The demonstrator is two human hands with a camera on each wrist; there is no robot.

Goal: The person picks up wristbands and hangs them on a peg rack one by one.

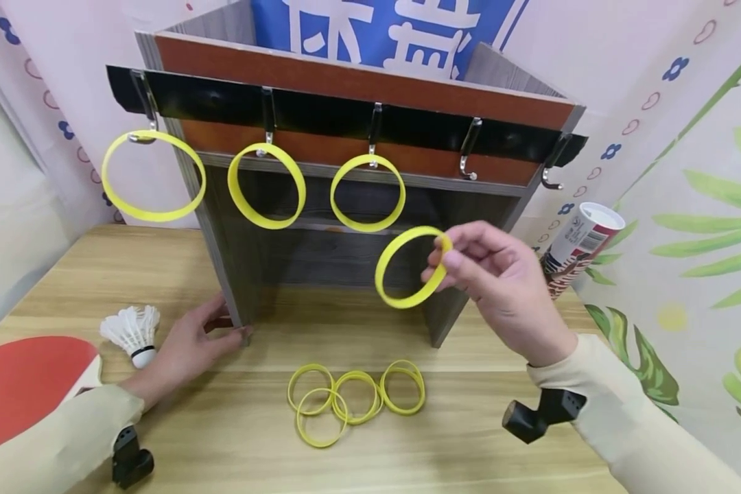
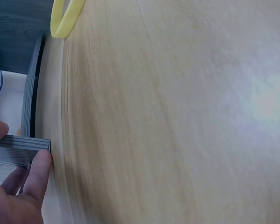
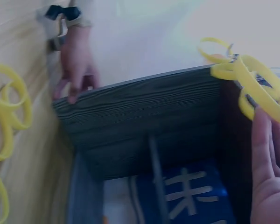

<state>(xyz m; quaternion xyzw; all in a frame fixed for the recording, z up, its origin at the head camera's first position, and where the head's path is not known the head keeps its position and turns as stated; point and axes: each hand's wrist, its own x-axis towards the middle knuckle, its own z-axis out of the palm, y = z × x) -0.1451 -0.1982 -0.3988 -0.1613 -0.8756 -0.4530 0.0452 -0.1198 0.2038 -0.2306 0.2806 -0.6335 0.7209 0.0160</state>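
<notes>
My right hand (image 1: 509, 295) pinches a yellow ring (image 1: 383, 269) between thumb and fingers, in front of a grey wooden shelf unit (image 1: 225, 274) and below its hook rail (image 1: 321, 118). Yellow rings hang on the left hook (image 1: 145, 96), second hook (image 1: 268, 113) and middle hook (image 1: 375, 130). The fourth hook (image 1: 468, 147) and right-end hook (image 1: 552, 168) hold no ring. Down at the table, my left hand (image 1: 191, 350) grips the lower front corner of the unit's left side panel (image 2: 23, 143), thumb and fingers on opposite faces.
Several yellow rings (image 1: 404, 411) lie overlapping on the wooden table (image 1: 469, 439) before the unit. To the left are a shuttlecock (image 1: 131, 333) and a red table tennis paddle (image 1: 31, 377). A printed tube can (image 1: 583, 240) stands to the unit's right.
</notes>
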